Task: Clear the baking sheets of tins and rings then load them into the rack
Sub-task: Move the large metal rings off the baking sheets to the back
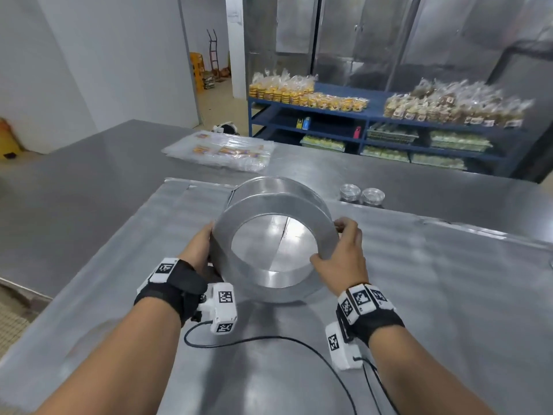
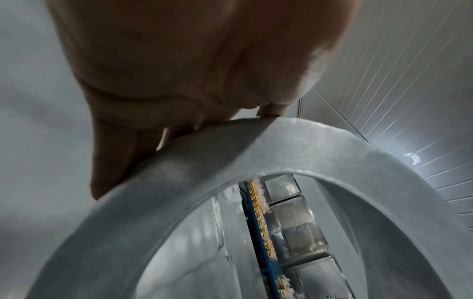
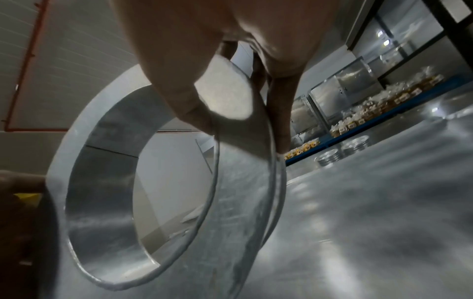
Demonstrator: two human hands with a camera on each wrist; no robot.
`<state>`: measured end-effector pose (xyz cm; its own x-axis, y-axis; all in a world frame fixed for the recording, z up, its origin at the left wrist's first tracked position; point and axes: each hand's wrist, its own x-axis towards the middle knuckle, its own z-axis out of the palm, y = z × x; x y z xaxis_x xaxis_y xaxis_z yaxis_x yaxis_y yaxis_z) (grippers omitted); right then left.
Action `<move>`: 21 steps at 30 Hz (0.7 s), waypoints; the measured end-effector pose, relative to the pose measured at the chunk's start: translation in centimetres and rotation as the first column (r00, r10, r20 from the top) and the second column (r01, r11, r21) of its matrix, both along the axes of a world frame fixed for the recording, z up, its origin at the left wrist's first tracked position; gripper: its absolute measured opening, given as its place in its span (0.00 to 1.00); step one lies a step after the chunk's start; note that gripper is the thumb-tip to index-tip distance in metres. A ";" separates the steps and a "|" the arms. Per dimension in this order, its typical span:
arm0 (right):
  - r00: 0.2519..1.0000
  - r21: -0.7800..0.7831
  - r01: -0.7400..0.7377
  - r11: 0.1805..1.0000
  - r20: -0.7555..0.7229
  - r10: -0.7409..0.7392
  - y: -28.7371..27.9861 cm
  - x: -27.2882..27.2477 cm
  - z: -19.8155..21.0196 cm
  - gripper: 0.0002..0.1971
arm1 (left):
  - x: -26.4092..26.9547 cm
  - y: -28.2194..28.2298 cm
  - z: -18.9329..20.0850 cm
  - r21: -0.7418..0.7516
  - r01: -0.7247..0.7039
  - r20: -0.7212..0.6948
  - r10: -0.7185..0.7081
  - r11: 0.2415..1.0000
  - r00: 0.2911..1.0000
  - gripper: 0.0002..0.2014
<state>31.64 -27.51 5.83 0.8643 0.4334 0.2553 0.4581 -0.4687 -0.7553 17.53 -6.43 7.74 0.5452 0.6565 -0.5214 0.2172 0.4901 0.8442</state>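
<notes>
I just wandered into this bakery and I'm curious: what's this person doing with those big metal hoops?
A person is holding large metal rings, apparently two held together, tilted up over a baking sheet on the steel table. The left hand grips the left side, and the right hand pinches the right rim. Two stacks of small tins stand by the sheet's far edge.

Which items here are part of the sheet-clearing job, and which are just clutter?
Job: cake rings, held by left hand and right hand; small tins; baking sheet under them.
Lying about: plastic bags on the steel table; bagged bread on the blue shelf.
</notes>
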 end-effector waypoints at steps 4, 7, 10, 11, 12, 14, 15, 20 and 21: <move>0.988 0.129 -0.101 0.986 -0.107 0.115 -4.8 0.2 -0.9 0.40 | -0.2 -2.7 -1.7 0.072 0.014 0.137 -0.024 0.997 0.990 0.14; 0.959 0.327 -0.101 0.940 -0.221 0.180 -8.0 -0.4 -0.8 0.43 | -0.3 -4.0 -2.8 0.113 0.048 0.258 -0.076 0.992 0.963 0.12; 0.935 0.404 -0.025 0.914 -0.315 0.165 -10.6 -0.3 -1.4 0.41 | -0.3 -5.4 -3.3 0.161 0.049 0.330 -0.101 0.986 0.938 0.08; 0.924 0.417 0.018 0.909 -0.355 0.145 -11.3 -0.1 -1.9 0.40 | -0.3 -5.9 -3.4 0.175 0.050 0.354 -0.110 0.983 0.929 0.10; 0.910 0.424 0.063 0.904 -0.396 0.122 -12.0 0.0 -2.4 0.39 | -0.4 -6.3 -3.6 0.183 0.069 0.371 -0.134 0.981 0.919 0.12; 0.898 0.417 0.124 0.900 -0.434 0.077 -13.4 0.2 -3.2 0.38 | -0.7 -7.4 -3.5 0.150 0.158 0.378 -0.204 0.976 0.903 0.23; 0.900 0.409 0.141 0.901 -0.433 0.055 -14.0 0.0 -3.3 0.37 | -0.8 -7.9 -3.5 0.137 0.200 0.371 -0.238 0.970 0.898 0.27; 0.911 0.372 0.168 0.913 -0.413 0.001 -16.6 -1.1 -4.4 0.15 | -1.3 -11.2 -4.8 0.213 0.285 0.345 -0.344 0.935 0.873 0.16; 0.907 0.345 0.174 0.922 -0.421 -0.014 -17.2 -1.3 -4.8 0.16 | -1.5 -11.6 -5.3 0.231 0.284 0.344 -0.351 0.930 0.871 0.18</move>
